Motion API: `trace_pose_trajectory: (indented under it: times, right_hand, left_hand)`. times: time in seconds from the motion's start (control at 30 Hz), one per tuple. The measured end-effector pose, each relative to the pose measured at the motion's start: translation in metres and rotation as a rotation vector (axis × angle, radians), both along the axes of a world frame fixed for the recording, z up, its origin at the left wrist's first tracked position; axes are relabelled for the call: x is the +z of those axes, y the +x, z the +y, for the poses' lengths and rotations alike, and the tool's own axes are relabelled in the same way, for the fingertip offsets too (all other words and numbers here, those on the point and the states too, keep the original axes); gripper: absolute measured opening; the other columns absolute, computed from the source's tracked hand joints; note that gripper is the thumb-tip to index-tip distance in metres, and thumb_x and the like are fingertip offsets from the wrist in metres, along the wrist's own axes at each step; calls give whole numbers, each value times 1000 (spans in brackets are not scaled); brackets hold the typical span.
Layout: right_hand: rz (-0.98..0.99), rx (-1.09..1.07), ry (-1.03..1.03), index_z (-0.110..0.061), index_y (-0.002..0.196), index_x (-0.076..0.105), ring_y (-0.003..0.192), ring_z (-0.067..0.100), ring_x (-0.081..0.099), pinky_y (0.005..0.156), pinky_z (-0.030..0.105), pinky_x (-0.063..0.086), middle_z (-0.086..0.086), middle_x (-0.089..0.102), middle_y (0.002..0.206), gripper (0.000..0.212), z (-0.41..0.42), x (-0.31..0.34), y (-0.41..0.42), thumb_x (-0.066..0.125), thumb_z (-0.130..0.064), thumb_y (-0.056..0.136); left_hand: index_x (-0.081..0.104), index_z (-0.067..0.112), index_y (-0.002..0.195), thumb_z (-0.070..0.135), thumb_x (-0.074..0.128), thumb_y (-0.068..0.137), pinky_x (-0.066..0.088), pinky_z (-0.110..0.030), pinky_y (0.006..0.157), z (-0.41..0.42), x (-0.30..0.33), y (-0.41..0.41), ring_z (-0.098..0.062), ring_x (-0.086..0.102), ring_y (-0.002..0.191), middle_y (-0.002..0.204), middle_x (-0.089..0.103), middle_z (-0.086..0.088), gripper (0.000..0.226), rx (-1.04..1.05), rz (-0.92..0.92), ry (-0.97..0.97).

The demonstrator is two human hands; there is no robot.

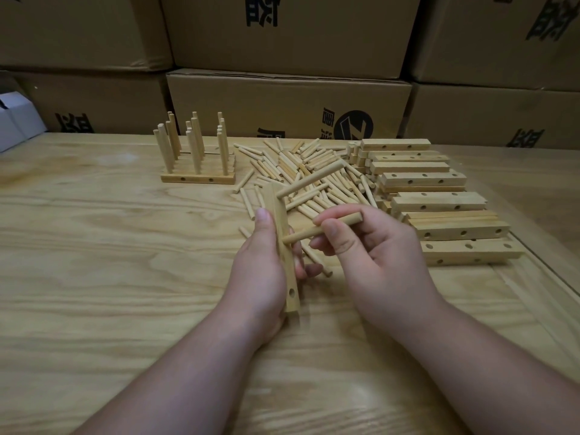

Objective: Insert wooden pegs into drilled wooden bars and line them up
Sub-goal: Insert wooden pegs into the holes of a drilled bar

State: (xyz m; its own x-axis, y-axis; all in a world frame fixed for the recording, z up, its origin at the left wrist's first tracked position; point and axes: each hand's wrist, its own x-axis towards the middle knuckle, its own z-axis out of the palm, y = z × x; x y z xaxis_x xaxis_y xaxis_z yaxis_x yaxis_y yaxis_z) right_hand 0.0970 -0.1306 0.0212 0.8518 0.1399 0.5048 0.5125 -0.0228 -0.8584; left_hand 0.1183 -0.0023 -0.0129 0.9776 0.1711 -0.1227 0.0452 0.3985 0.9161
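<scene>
My left hand [262, 271] grips a drilled wooden bar [284, 255], held roughly upright above the table. One peg [310, 178] sticks out of the bar's upper hole toward the right. My right hand [373, 249] pinches a second peg [323, 229] whose left end meets the bar at its middle hole. An open hole shows near the bar's lower end. Several finished bars with upright pegs [197, 152] stand in a row at the back left. A heap of loose pegs [307, 174] lies behind my hands.
A stack of drilled bars without pegs [439, 202] fills the right side of the wooden table [110, 262]. Cardboard boxes [288, 98] form a wall along the far edge. A white box [15, 120] sits at the far left.
</scene>
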Motion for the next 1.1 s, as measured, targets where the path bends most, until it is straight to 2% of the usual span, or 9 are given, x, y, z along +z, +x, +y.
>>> trace_pose_trajectory:
  times: [0.13, 0.2, 0.27, 0.4, 0.57, 0.7, 0.8, 0.9, 1.1]
  right_hand:
    - [-9, -68, 52, -8, 94, 69, 69, 9, 70, 62, 18, 54, 0, 73, 76, 9, -2, -8, 5, 61, -13, 96]
    - [-38, -147, 5, -12, 97, 72, 80, 18, 70, 73, 28, 57, 4, 72, 80, 17, -8, -13, 9, 65, -28, 95]
    - [-71, -225, -50, -13, 99, 72, 83, 17, 68, 76, 26, 54, 1, 71, 82, 28, -15, -17, 13, 58, -37, 94]
    - [-172, -475, -469, -21, 93, 72, 87, 11, 60, 82, 32, 48, -16, 64, 84, 16, -19, -22, 23, 59, -30, 91]
    - [-79, -506, -815, -26, 113, 73, 110, 13, 54, 101, 39, 36, -17, 67, 103, 32, -15, -25, 24, 54, -39, 90]
    - [-46, -537, -932, -25, 124, 68, 119, 16, 51, 103, 42, 31, -11, 68, 119, 48, -14, -22, 23, 45, -46, 87]
    - [4, -578, -1020, -29, 127, 64, 117, 18, 49, 101, 43, 28, -12, 64, 113, 45, -15, -22, 25, 46, -48, 90]
    - [6, -636, -1080, -33, 121, 67, 109, 19, 47, 94, 42, 27, -13, 48, 95, 35, -18, -26, 28, 55, -48, 92]
    - [59, -656, -1129, -36, 98, 74, 103, 17, 40, 80, 35, 14, -13, 41, 89, 22, -23, -29, 34, 60, -50, 89]
  left_hand:
    - [68, 17, 63, 61, 35, 103, 52, -36, 60, 0, 1, 1, -20, 55, 43, 50, 52, -8, 69, -46, -17, -63]
    - [67, 20, 57, 60, 34, 104, 49, -34, 59, 1, 3, 1, -18, 50, 41, 51, 49, -7, 71, -60, -19, -143]
    - [67, 20, 56, 59, 34, 105, 47, -34, 58, 2, 6, 3, -18, 45, 42, 53, 46, -5, 70, -49, 3, -251]
    - [57, 15, 80, 60, 35, 104, 46, -32, 57, 6, 9, 5, -16, 41, 45, 55, 45, -3, 55, -30, 39, -358]
    - [56, 14, 77, 60, 34, 104, 43, -33, 58, 5, 8, 4, -17, 41, 42, 54, 42, -4, 58, -60, 29, -358]
    - [56, 13, 76, 60, 34, 104, 43, -32, 57, 6, 9, 4, -17, 42, 41, 53, 43, -4, 59, -63, 27, -347]
    - [57, 13, 77, 60, 36, 104, 45, -31, 56, 5, 9, 4, -17, 41, 44, 54, 44, -3, 58, -52, 36, -337]
    - [58, 13, 78, 60, 36, 104, 46, -32, 55, 4, 9, 4, -16, 42, 43, 54, 44, -3, 57, -45, 48, -323]
    - [58, 13, 74, 59, 36, 104, 44, -32, 56, 3, 9, 3, -17, 43, 41, 53, 44, -3, 59, -39, 38, -312]
